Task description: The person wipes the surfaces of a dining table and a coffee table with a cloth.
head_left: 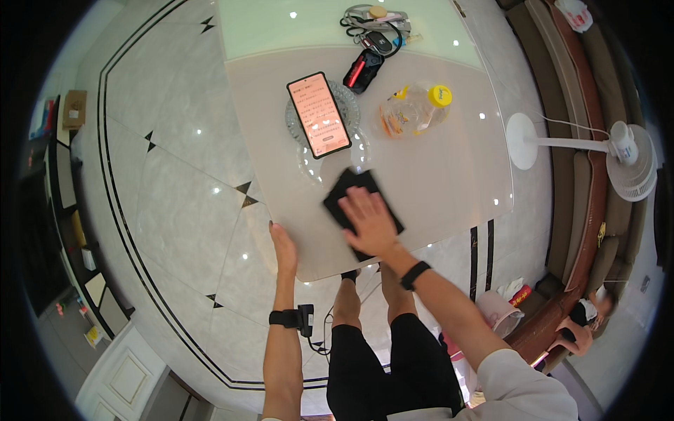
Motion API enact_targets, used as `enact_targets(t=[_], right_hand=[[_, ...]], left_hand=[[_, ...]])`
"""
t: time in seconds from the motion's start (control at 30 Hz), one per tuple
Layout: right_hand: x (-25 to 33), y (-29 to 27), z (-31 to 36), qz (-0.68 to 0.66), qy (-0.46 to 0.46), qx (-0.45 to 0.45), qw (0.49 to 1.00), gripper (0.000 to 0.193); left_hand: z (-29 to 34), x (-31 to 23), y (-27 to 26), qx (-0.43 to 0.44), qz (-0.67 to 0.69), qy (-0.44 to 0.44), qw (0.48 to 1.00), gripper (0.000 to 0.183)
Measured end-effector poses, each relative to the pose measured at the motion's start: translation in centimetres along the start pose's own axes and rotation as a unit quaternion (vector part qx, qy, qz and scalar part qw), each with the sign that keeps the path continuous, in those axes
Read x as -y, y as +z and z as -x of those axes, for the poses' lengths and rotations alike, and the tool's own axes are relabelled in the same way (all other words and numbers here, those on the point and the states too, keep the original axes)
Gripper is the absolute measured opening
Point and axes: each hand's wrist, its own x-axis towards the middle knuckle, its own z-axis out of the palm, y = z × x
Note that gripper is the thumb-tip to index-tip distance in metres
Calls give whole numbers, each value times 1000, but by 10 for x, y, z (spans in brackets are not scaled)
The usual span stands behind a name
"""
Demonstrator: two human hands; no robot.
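Note:
My right hand [366, 221] lies flat with spread fingers on a black folded cloth [361, 179] near the front edge of the pale table [435, 189]. The cloth looks slightly blurred, and the palm hides its middle. At the table's left edge, close to the front corner, is my left hand [283, 249], fingers stretched out and nothing in it. Beyond the cloth, a phone [318, 116] with a lit pinkish screen rests tilted on a clear glass dish [345, 102]. To its right, a clear plastic jar [411, 112] with a yellow lid lies on its side.
A black case with a red stripe [364, 70] and a tangle of cables [375, 28] lie toward the far side. A white standing fan [625, 144] is right of the table, before a brown sofa [562, 77]. A person [593, 309] sits at far right. Shelving [67, 182] lines the left.

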Motion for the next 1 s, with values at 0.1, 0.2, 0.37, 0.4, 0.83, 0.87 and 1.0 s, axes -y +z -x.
enact_targets(t=[0.1,0.2,0.37,0.4,0.83,0.87,1.0], right_hand=[[-77,-39,29,39,95,-77,992,76],[-178,-82,56,88,181,-152,968,74],[-285,-117,89,176,299,-228,910,67],[-281,-115,87,183,312,-228,904,67],[82,47,-33,37,54,-60,996,78],[113,56,-39,-12,27,-25,999,77],[144,69,-44,-38,29,-58,997,76]], left_hand=[[4,-9,-6,-37,-33,-33,998,81],[9,-36,-23,75,92,-63,991,79],[6,-39,-19,62,81,-120,987,85],[9,-40,-23,69,87,-128,986,86],[3,-52,-49,230,337,-163,898,107],[2,-47,-49,199,331,-168,907,110],[-1,-63,-62,201,407,-191,870,104]])
